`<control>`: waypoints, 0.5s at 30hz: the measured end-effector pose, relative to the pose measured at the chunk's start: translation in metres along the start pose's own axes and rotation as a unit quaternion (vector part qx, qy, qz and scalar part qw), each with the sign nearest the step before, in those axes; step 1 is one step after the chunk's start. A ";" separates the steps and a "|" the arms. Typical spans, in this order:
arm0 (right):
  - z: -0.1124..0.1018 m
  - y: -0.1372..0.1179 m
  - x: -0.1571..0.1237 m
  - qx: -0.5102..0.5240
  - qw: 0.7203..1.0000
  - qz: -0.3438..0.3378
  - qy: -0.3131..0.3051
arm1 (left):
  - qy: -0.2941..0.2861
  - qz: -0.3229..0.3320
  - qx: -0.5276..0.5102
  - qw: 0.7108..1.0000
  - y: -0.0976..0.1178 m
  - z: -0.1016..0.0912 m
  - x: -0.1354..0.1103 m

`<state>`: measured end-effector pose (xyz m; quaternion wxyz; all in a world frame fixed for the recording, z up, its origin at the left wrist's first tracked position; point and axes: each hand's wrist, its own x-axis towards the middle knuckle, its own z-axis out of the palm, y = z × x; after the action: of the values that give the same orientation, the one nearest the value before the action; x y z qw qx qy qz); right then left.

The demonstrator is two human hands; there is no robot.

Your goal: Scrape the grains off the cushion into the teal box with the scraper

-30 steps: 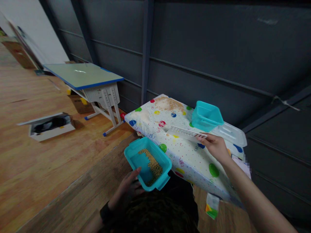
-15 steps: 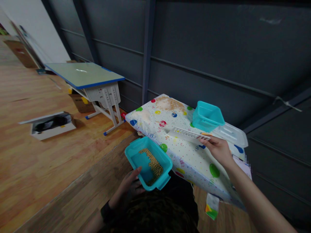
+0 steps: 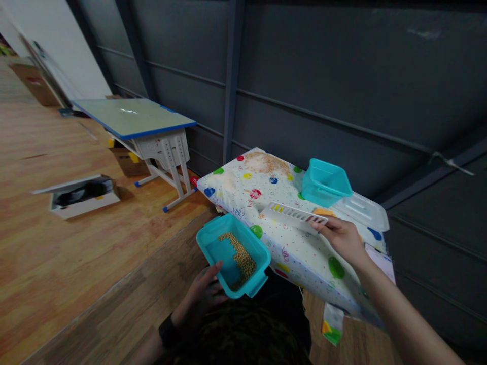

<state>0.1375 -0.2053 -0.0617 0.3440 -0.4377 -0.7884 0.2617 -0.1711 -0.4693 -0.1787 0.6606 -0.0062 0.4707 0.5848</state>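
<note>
My left hand grips the near left side of a turquoise plastic tub, thumb over the rim and the other fingers beneath. The tub is held at the table's front edge. Yellowish beans lie along its right side. Over the patterned tablecloth, my right hand is closed on the right end of a long white slotted plastic tool. The tool's far end points left, close to the cloth, and a few small orange-yellow bits lie near it. Its underside is hidden.
A second turquoise tub stands at the table's back, beside a clear lid. Scattered grains and pale powder cover the far left corner. A dark panelled wall rises behind. Left are a desk and an open white box.
The white slotted tool has shifted slightly, its left end a little to the right, and small bits now show beside it. My left hand and the tub have hardly moved.
</note>
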 end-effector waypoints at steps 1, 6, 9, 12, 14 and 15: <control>0.000 -0.003 -0.001 -0.001 1.000 0.000 -0.006 | -0.012 0.006 0.002 1.000 0.000 0.000 -0.003; 0.006 -0.017 -0.012 0.003 1.000 -0.003 -0.002 | -0.029 0.010 0.004 1.000 0.001 0.007 -0.005; 0.009 -0.028 -0.021 -0.010 1.000 -0.005 -0.013 | -0.010 -0.012 0.004 1.000 0.001 0.009 0.001; 0.011 -0.043 -0.033 -0.012 1.000 -0.010 -0.025 | -0.013 -0.013 0.004 1.000 0.000 0.008 0.006; 0.013 -0.051 -0.041 -0.014 0.999 -0.013 -0.029 | -0.022 -0.016 -0.003 1.000 0.000 0.008 0.005; 0.013 -0.054 -0.045 -0.015 0.999 -0.013 -0.029 | -0.025 -0.014 -0.008 1.000 0.000 0.008 0.003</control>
<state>0.1167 -0.2715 -0.0454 0.3180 -0.4246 -0.8076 0.2578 -0.1659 -0.4621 -0.1763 0.6805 -0.0032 0.4495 0.5787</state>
